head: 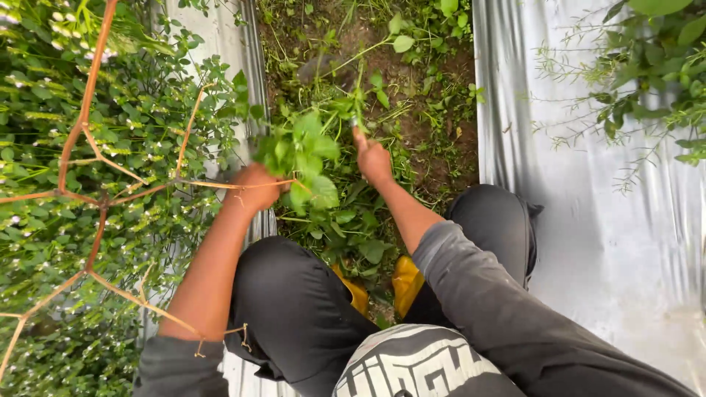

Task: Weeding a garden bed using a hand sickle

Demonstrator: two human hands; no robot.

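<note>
I am crouched over a weedy soil strip (434, 117) between two beds. My left hand (256, 187) is closed around a bunch of pulled green weeds (305, 158) with broad leaves. My right hand (373, 158) grips a thin green stem (358, 103) that rises from the ground. My knees in black trousers (294, 301) and yellow boots (404, 283) are below the hands.
Silver plastic mulch sheets (588, 191) cover the beds on both sides. A bushy plant with small white flowers (95, 147) and an orange net of cords (88, 110) fill the left. Leafy branches (654, 59) hang at the top right.
</note>
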